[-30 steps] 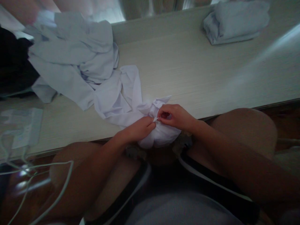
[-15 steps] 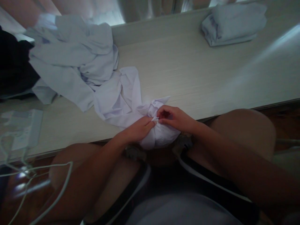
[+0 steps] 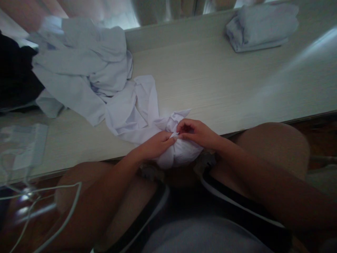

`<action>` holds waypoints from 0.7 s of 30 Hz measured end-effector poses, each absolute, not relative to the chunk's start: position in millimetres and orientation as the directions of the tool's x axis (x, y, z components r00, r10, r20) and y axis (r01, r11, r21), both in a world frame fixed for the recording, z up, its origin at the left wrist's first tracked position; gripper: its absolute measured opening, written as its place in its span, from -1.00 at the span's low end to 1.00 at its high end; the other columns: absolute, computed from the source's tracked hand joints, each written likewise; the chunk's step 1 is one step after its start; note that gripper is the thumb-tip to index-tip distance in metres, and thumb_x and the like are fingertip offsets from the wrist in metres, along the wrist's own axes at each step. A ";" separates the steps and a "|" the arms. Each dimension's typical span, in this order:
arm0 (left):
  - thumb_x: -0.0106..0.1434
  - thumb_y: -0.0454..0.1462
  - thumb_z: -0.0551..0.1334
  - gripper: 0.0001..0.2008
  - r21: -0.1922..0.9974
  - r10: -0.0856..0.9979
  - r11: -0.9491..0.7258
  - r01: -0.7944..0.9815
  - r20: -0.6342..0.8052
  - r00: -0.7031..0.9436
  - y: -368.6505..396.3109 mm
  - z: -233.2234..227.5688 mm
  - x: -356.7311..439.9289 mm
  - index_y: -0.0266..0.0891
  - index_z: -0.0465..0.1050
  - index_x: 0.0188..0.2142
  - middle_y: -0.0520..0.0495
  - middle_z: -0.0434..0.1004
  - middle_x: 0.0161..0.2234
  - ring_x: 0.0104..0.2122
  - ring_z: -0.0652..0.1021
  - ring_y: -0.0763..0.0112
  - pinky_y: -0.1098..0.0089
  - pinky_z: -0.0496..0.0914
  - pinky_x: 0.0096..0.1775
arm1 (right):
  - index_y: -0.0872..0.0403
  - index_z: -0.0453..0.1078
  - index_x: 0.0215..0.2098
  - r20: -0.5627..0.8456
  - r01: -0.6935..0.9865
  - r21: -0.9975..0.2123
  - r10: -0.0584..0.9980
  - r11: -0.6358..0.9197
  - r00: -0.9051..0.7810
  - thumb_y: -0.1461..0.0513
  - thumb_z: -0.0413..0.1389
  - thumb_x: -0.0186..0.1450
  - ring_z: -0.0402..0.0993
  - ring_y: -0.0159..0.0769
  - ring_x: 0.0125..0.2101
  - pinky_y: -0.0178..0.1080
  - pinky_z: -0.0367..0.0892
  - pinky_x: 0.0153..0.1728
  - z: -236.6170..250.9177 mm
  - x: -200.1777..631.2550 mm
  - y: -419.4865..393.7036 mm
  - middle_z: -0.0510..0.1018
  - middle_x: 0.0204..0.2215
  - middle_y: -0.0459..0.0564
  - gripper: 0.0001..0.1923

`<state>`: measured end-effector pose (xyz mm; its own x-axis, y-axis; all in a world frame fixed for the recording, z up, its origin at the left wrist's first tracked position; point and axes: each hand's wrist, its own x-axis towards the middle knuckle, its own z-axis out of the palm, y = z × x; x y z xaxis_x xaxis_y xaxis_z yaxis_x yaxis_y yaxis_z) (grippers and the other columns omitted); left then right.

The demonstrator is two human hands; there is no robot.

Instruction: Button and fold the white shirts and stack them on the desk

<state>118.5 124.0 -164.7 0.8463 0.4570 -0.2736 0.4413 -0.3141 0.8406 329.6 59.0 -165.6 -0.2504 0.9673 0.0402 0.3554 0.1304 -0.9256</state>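
A white shirt (image 3: 137, 112) lies crumpled on the pale wooden table (image 3: 210, 84), and part of it hangs over the near edge. My left hand (image 3: 158, 144) and my right hand (image 3: 196, 133) meet at that edge. Both pinch a small bit of the shirt's white cloth between thumb and fingers. The fingertips almost touch each other. Whatever sits between the fingertips is too small to make out.
A heap of pale blue garments (image 3: 79, 59) lies at the back left, beside dark cloth (image 3: 15, 77). One folded pale blue garment (image 3: 260, 26) rests at the back right. White cables (image 3: 39, 196) and a flat white sheet (image 3: 23, 144) lie at the left. My knees are under the table's edge.
Both hands stay pinched on the same spot of white cloth, with only slight finger shifts. The view drifted a little.
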 end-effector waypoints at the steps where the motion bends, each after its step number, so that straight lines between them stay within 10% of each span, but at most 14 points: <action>1: 0.39 0.00 0.00 -0.55 0.840 0.461 -0.307 0.447 -0.280 0.842 124.3 -164.7 118.7 -0.26 0.49 -0.33 -0.03 0.55 -0.35 -0.35 0.50 0.32 0.37 0.36 -0.26 | 0.07 0.44 -0.24 0.045 0.353 -0.926 0.968 0.134 -0.248 0.21 0.21 0.24 0.41 -0.30 -0.30 -0.26 0.28 -0.23 -166.1 329.6 59.0 0.52 -0.31 -0.07 -0.87; 21: 0.36 -0.06 0.05 -0.60 0.890 0.659 -0.132 0.436 -0.249 0.710 123.6 -153.7 121.1 -0.28 0.55 -0.20 -0.09 0.62 -0.21 -0.19 0.54 0.22 0.30 0.41 -0.11 | 0.08 0.41 -0.33 -0.020 0.565 -0.816 0.971 0.122 -0.239 0.16 0.18 0.30 0.36 -0.29 -0.31 -0.24 0.22 -0.25 -162.8 331.1 55.2 0.47 -0.36 -0.06 -0.86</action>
